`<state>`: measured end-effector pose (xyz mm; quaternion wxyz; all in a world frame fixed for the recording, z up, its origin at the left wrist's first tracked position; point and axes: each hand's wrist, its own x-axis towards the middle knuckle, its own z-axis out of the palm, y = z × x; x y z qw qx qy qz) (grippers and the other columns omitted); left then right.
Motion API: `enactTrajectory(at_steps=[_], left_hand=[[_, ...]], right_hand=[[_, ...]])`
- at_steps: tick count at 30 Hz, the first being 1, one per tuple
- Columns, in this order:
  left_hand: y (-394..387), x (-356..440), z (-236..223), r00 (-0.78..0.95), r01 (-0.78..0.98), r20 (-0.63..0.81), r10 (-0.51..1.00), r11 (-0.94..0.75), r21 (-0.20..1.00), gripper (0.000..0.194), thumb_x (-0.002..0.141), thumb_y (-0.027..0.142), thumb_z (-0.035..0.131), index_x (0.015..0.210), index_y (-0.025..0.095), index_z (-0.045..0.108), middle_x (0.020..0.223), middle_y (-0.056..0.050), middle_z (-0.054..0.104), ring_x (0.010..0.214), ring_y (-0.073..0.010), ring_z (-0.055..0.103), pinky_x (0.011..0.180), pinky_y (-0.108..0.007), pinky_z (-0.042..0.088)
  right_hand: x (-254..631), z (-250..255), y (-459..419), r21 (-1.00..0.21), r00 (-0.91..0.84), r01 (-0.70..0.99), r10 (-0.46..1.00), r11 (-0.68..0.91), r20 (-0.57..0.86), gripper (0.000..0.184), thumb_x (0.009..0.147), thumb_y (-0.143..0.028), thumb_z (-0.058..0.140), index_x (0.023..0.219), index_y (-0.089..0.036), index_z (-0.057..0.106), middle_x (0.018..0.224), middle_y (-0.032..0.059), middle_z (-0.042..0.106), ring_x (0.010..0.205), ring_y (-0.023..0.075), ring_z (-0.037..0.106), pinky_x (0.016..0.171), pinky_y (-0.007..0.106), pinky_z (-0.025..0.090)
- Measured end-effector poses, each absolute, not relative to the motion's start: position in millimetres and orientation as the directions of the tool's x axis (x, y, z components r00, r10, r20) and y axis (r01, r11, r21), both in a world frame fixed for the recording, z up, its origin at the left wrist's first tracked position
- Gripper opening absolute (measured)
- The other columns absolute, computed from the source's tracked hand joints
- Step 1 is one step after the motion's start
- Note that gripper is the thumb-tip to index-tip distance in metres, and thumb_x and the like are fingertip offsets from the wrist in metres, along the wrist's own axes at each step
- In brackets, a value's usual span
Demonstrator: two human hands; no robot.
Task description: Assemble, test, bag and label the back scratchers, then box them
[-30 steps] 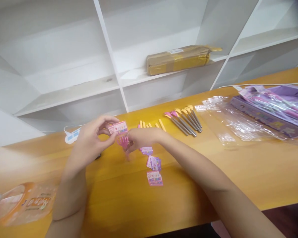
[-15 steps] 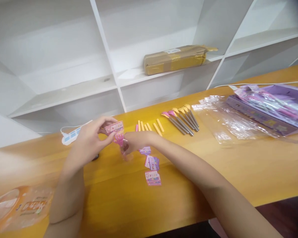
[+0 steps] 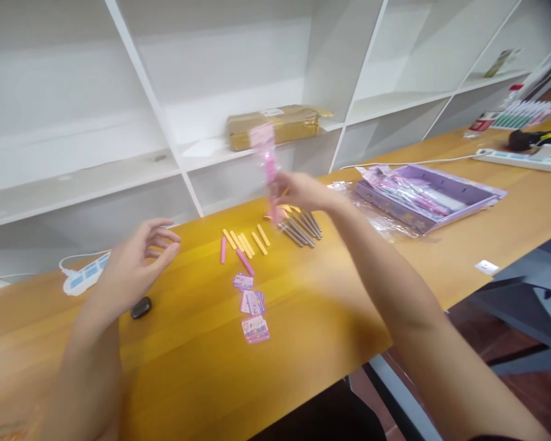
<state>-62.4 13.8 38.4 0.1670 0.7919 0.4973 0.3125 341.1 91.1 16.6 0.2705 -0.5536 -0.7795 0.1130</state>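
1. The surface is a wooden table, yellow-brown and smooth, bearing the purple box, the landmark here.
2. Behind the purple box stand white shelves with square compartments; one brown parcel lies on a shelf, to the box's left and farther back.
3. A dark seat and reddish floor show below the table edge, nearer the wearer than the box.
4. The right hand, left of the box, is closed, thumb and fingers pinching one pink packet; the packet is upright above the table, its details blurred.
5. The left hand, much farther left of the box, is half open with curled fingers, holding nothing.
6. Left of the box lie six yellow sticks and two pink sticks.
7. Nearer the wearer than those sticks are three small groups of cards; the cards overlap, so I cannot count them singly.
8. Several metal rods lie between sticks and box, too overlapped to count.
9. Clear bags lie against the box's left side; more packets fill part of it.
10. Two power strips: one far left of the box, one behind it to the right.
11. One small black object lies far left of the box.
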Motion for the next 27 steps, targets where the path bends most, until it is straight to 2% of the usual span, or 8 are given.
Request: enactTrajectory(at_steps=[3,7,10,12,14,17,21,27], left_hand=[[21,-58,32,0.306,0.745,0.254,0.917,-0.397,0.536,0.052,0.098,0.059,0.064,0.140,0.028,0.060,0.122,-0.009,0.077,0.101,-0.0265,0.076,0.089,-0.042,0.062],[36,-56,19,0.302,0.783,0.175,0.937,-0.348,0.515,0.053,0.098,0.060,0.062,0.140,0.029,0.057,0.125,-0.007,0.076,0.106,-0.0258,0.075,0.091,-0.040,0.060],[47,-55,10,0.296,0.815,0.127,0.947,-0.319,0.484,0.050,0.099,0.059,0.061,0.139,0.030,0.057,0.125,-0.006,0.076,0.107,-0.0258,0.074,0.091,-0.040,0.059],[52,-55,6,0.290,0.836,0.101,0.952,-0.303,0.457,0.050,0.099,0.059,0.059,0.139,0.030,0.056,0.126,-0.006,0.076,0.107,-0.0266,0.074,0.090,-0.041,0.058],[56,-54,2,0.286,0.852,0.077,0.955,-0.291,0.436,0.050,0.100,0.060,0.057,0.140,0.029,0.055,0.127,-0.007,0.076,0.108,-0.0278,0.074,0.090,-0.042,0.057],[58,-55,0,0.291,0.862,0.058,0.955,-0.288,0.416,0.052,0.101,0.060,0.055,0.142,0.028,0.055,0.127,-0.008,0.076,0.109,-0.0289,0.074,0.090,-0.042,0.057],[62,-59,-4,0.298,0.863,0.047,0.953,-0.290,0.414,0.054,0.100,0.062,0.055,0.142,0.028,0.056,0.128,-0.010,0.076,0.110,-0.0294,0.074,0.089,-0.042,0.057],[85,-72,-19,0.306,0.876,-0.023,0.952,-0.271,0.400,0.056,0.100,0.062,0.054,0.143,0.026,0.055,0.124,-0.011,0.078,0.110,-0.0303,0.075,0.093,-0.043,0.056]], right_hand=[[432,17,83,-0.438,0.070,0.896,0.952,0.072,0.299,0.060,0.094,-0.018,0.072,0.151,-0.012,0.054,0.116,0.0142,0.079,0.098,0.0236,0.069,0.087,0.032,0.046],[546,8,78,-0.319,0.443,0.880,0.849,-0.352,0.287,0.053,0.103,-0.021,0.059,0.153,-0.005,0.051,0.132,0.0302,0.070,0.107,0.0290,0.064,0.087,0.038,0.041],[608,-15,75,-0.225,0.597,0.801,0.767,-0.555,0.235,0.054,0.108,-0.017,0.044,0.158,0.000,0.044,0.143,0.0383,0.058,0.122,0.0317,0.059,0.091,0.041,0.039],[632,-40,70,-0.204,0.662,0.748,0.732,-0.631,0.163,0.057,0.106,-0.018,0.048,0.160,0.002,0.043,0.145,0.0433,0.051,0.126,0.0345,0.057,0.091,0.043,0.039],[644,-70,63,-0.194,0.719,0.691,0.689,-0.696,0.088,0.056,0.103,-0.024,0.057,0.154,0.000,0.055,0.146,0.0467,0.046,0.121,0.0376,0.060,0.086,0.045,0.041],[651,-107,52,-0.185,0.784,0.614,0.620,-0.767,0.035,0.044,0.102,-0.028,0.059,0.140,-0.009,0.070,0.145,0.0436,0.047,0.117,0.0394,0.061,0.083,0.048,0.041],[655,-129,47,-0.222,0.811,0.580,0.581,-0.784,0.068,0.044,0.104,-0.034,0.056,0.143,-0.018,0.069,0.146,0.0378,0.047,0.131,0.0422,0.052,0.088,0.051,0.038],[638,-126,56,-0.337,0.815,0.580,0.532,-0.742,0.231,0.058,0.104,-0.039,0.057,0.155,-0.011,0.057,0.145,0.0402,0.042,0.136,0.0445,0.040,0.095,0.056,0.033]])
